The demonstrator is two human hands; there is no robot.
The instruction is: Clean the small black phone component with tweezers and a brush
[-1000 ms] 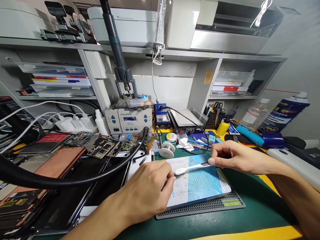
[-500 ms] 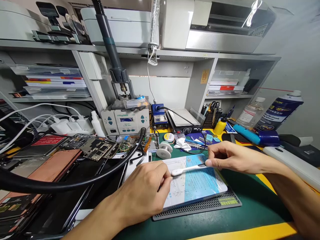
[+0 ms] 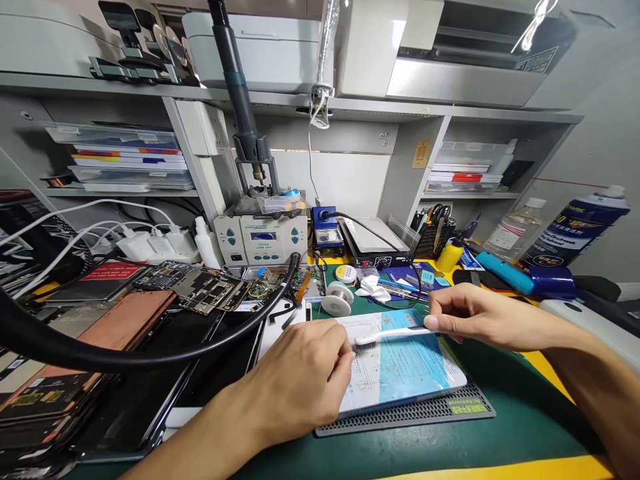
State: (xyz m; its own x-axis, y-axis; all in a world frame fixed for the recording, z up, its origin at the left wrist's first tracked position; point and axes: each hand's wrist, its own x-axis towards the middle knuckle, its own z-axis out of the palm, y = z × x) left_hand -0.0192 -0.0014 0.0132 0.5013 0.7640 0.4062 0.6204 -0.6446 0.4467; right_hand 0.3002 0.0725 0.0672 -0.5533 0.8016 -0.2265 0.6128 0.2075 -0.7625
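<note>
A white toothbrush (image 3: 395, 333) is pinched at its handle end by my right hand (image 3: 463, 319). Its bristled head hangs just beside the fingertips of my left hand (image 3: 313, 373), over a blue and white book-like pack (image 3: 415, 363). My left hand is closed at the pack's left side, fingertips pressed together; whatever it pinches is too small or hidden to make out. Under the pack lies a grey perforated mat (image 3: 400, 420) on the green work mat (image 3: 520, 393).
A thick black hose (image 3: 165, 360) arches across the left side over phone parts (image 3: 100, 333) and circuit boards (image 3: 200, 287). Behind the pack sit a solder spool (image 3: 337, 299), a white tissue (image 3: 373, 289) and a soldering station (image 3: 270, 239). A spray can (image 3: 575, 230) stands at right.
The camera view has shifted, so the scene sits further right. The toothbrush has turned so that its bristles now show facing down near my left fingertips.
</note>
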